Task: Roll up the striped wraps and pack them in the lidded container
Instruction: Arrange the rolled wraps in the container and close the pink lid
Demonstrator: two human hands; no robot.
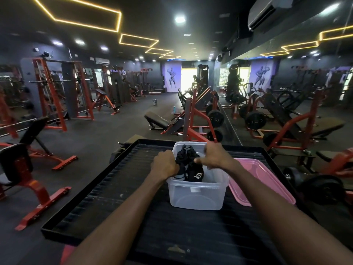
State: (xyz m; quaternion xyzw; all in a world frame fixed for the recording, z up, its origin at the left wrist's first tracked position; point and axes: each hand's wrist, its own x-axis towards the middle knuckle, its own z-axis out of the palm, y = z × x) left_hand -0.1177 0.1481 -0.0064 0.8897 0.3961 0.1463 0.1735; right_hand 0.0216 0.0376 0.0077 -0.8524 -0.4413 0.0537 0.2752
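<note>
The black striped wraps (pixel 188 165) sit as dark rolls inside the clear plastic rectangular container (pixel 198 196), against its left wall. The left hand (pixel 165 166) has its fingers curled on the wraps at the left rim. The right hand (pixel 214 156) reaches over the far rim; its thumb touches the wraps, but I cannot tell how its fingers lie. The pink plastic lid (pixel 261 180) lies just beside the container, on the black ribbed platform (pixel 118 197).
</note>
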